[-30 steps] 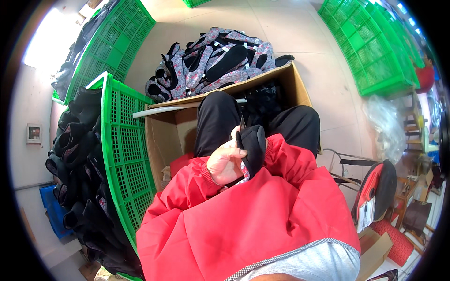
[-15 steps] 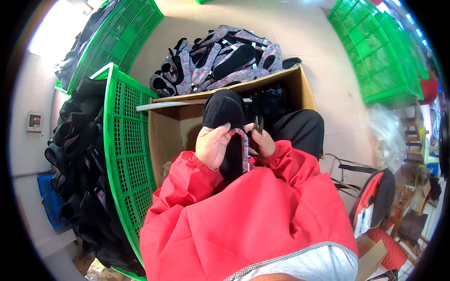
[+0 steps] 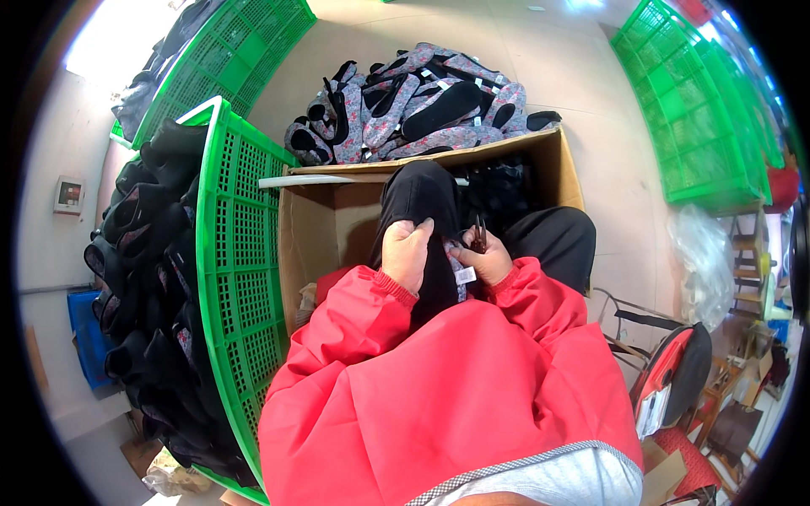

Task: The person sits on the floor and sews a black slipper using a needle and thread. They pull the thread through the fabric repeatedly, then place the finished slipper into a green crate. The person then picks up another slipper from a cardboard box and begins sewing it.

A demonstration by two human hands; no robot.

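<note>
Between my hands, over my black-trousered knee, is a soft slipper of black and grey-red floral cloth (image 3: 450, 250) with a white label (image 3: 465, 275). Much of it is hidden by my fingers and blends into the trousers. My left hand (image 3: 405, 257) is closed on its black part, thumb pointing up. My right hand (image 3: 489, 261) grips small dark thread snips (image 3: 479, 234), blades up, while its fingertips touch the floral edge near the label. Beyond my knees an opened cardboard box (image 3: 308, 240) holds dark items that I cannot make out.
Floral slippers with black soles (image 3: 439, 110) lie heaped on the floor behind the box. At my left, a green crate (image 3: 245, 278) stands beside stacked black footwear (image 3: 152, 278). More green crates (image 3: 688, 110) are at far right, near a clear plastic bag (image 3: 704, 261). A white tube (image 3: 312, 181) crosses the box.
The slipper has been turned and drawn lower between my hands. Its white label now shows, and less of the floral strip is visible. The whole view has shifted slightly.
</note>
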